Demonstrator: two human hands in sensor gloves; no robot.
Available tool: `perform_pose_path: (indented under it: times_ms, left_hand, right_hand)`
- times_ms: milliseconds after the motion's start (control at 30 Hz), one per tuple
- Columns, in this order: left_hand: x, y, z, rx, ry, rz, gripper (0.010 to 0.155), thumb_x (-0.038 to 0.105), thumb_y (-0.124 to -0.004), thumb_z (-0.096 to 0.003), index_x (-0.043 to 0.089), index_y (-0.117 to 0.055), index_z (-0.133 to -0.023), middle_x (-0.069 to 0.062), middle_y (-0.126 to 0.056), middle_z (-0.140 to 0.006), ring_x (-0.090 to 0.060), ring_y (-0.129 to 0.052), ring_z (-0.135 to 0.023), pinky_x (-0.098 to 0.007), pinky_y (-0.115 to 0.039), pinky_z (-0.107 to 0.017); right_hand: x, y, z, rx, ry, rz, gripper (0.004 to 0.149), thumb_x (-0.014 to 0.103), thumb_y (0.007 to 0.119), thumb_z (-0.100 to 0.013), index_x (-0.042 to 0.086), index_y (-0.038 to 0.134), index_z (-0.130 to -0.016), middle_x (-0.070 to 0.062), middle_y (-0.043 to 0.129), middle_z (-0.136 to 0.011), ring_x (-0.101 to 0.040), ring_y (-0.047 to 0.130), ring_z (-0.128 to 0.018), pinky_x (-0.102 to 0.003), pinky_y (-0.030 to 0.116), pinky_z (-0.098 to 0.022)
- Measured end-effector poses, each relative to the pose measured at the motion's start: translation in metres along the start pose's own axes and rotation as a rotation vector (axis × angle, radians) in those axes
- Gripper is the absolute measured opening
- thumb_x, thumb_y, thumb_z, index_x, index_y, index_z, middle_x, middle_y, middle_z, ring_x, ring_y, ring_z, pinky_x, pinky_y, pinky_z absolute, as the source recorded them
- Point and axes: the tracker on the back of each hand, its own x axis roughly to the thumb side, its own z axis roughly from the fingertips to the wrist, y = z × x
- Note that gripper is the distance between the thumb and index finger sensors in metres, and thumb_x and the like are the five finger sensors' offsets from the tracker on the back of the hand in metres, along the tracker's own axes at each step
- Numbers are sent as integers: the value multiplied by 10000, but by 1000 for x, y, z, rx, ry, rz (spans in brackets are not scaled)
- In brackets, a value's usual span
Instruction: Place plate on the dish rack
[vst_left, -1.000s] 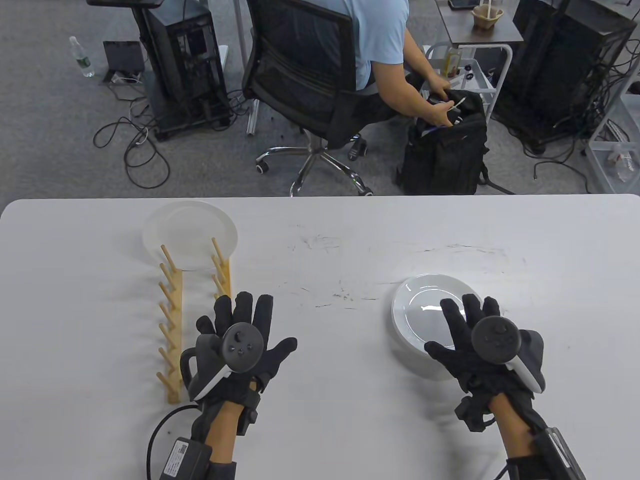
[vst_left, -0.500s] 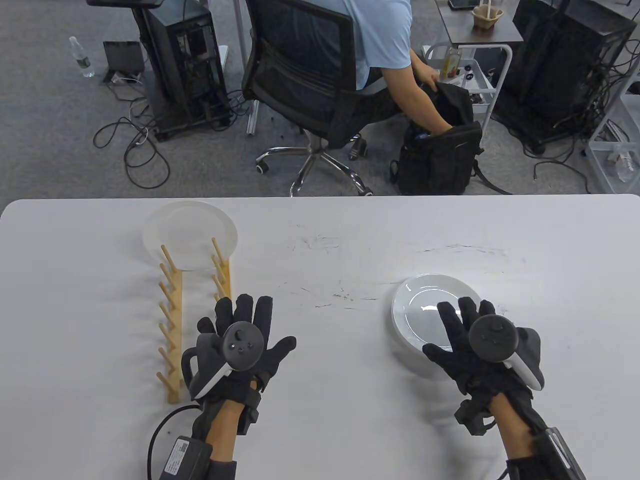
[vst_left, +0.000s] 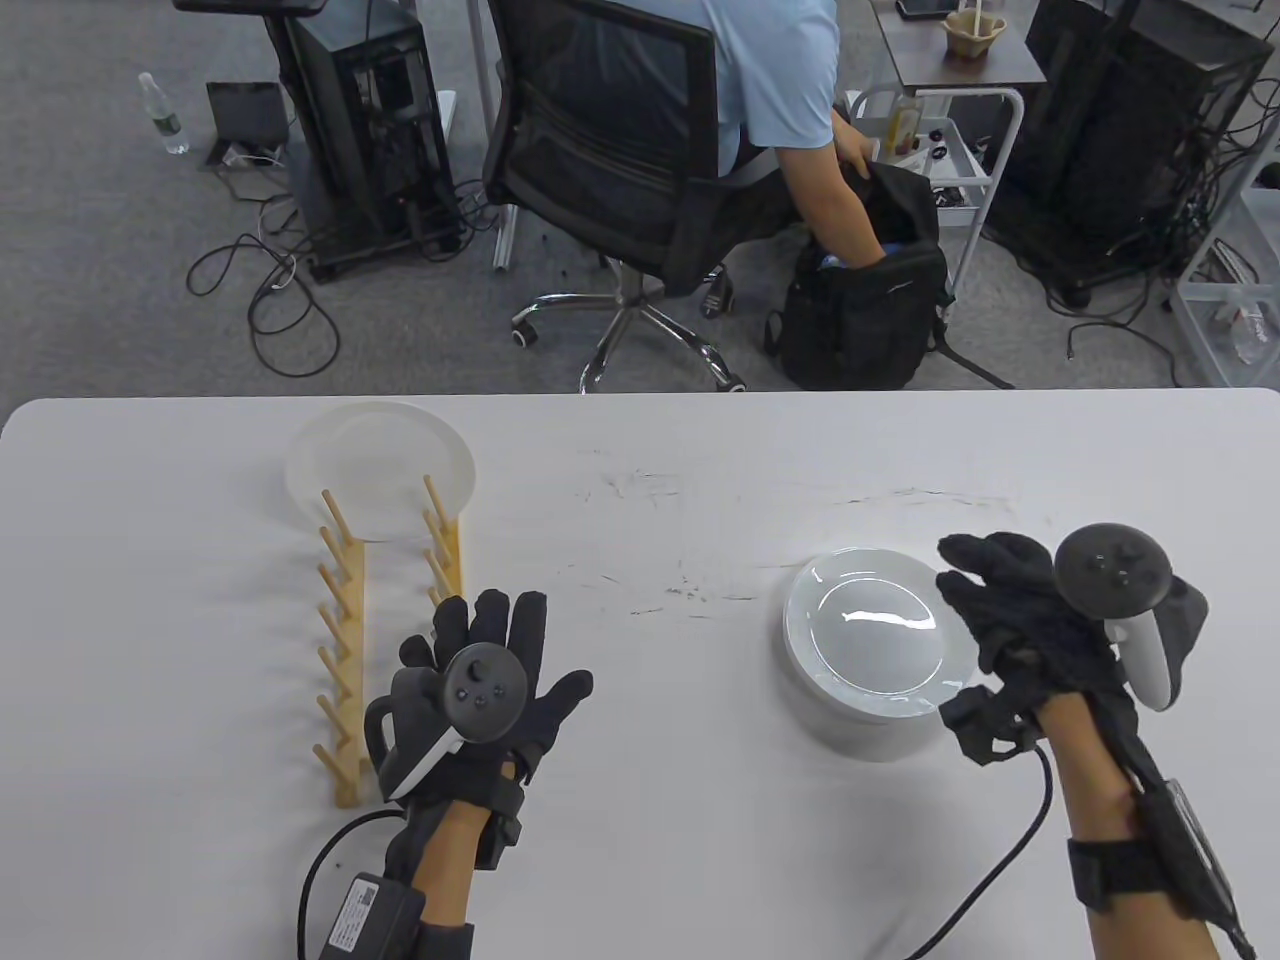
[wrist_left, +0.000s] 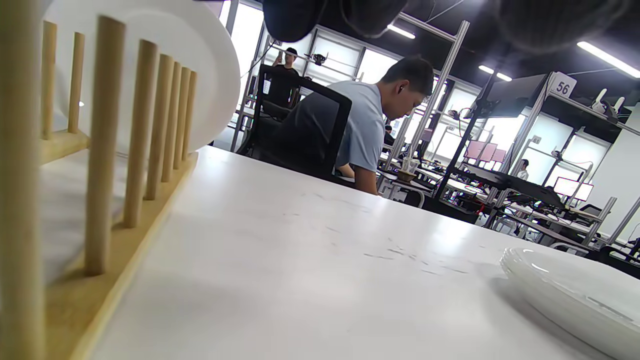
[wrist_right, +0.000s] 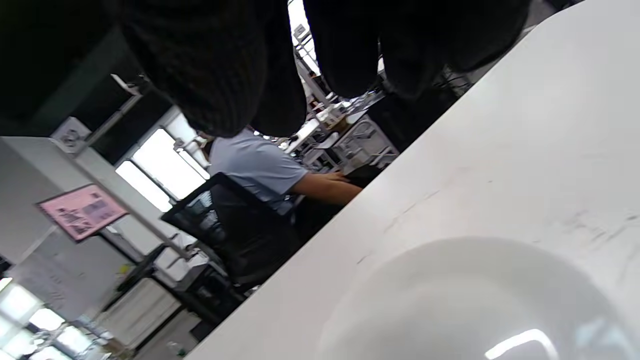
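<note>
A stack of white plates (vst_left: 865, 640) sits on the table's right half; it also shows in the left wrist view (wrist_left: 565, 287) and the right wrist view (wrist_right: 465, 300). My right hand (vst_left: 985, 590) is at the stack's right rim, turned on edge, fingers (wrist_right: 215, 65) curled above the top plate without gripping it. A wooden peg dish rack (vst_left: 345, 640) stands at the left with one white plate (vst_left: 385, 465) upright in its far slot. My left hand (vst_left: 530, 650) lies flat on the table just right of the rack, fingers spread and empty.
The white table (vst_left: 650, 520) has scuff marks in its middle. A cable (vst_left: 1000, 860) trails from my right wrist. Beyond the far edge a seated person (vst_left: 770, 70) reaches into a black backpack (vst_left: 860, 320).
My right hand has lifted off the top plate, swung right and turned on edge at the stack's right rim. The left hand, rack and plates have not moved.
</note>
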Motion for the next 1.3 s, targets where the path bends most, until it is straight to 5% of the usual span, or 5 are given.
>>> perform_pose_path:
  times_ms: [333, 467, 700, 933, 1300]
  left_hand:
    - [0, -2, 0, -8, -7, 3, 876, 715, -628, -469, 291, -350, -1183, -118, -325, -1231, -552, -250, -1120, -777, -277, -722]
    - [0, -3, 0, -9, -9, 9, 877, 715, -629, -468, 289, -350, -1183, -119, -326, -1231, -552, -250, -1120, -777, -278, -721]
    - [1, -3, 0, -10, -16, 22, 876, 716, -628, -469, 292, -347, -1183, -116, -323, -1232, -551, -248, -1120, -776, -278, -723]
    - [2, -5, 0, -16, -26, 28, 876, 715, -627, -470, 291, -345, -1183, -115, -323, -1231, -550, -250, -1121, -774, -280, -725]
    - [4, -6, 1, 26, -62, 77, 862, 676, -634, -478, 253, -343, -1170, -112, -369, -1218, -537, -339, -1116, -730, -354, -750]
  right_hand:
    - [-87, 83, -29, 113, 365, 477, 893, 578, 772, -416, -7, 484, -1026, -149, 779, -820, -299, 1015, -455, -415, 877, -318]
    - [-105, 92, -33, 177, 444, 126, 688, 414, 825, -435, -47, 658, -919, -64, 919, -587, -170, 1050, -231, -334, 911, -159]
    - [-96, 56, -22, 39, 445, 83, 476, 268, 807, -454, -21, 753, -828, -105, 1010, -611, -206, 1107, -211, -314, 932, -110]
    - [-81, 37, 7, 38, 330, -188, 491, 259, 694, -507, -40, 636, -891, -166, 909, -695, -280, 1060, -315, -363, 899, -216]
    - [-70, 71, 22, 111, 114, -524, 520, 264, 716, -498, -62, 597, -884, -173, 894, -715, -287, 1076, -357, -370, 923, -242]
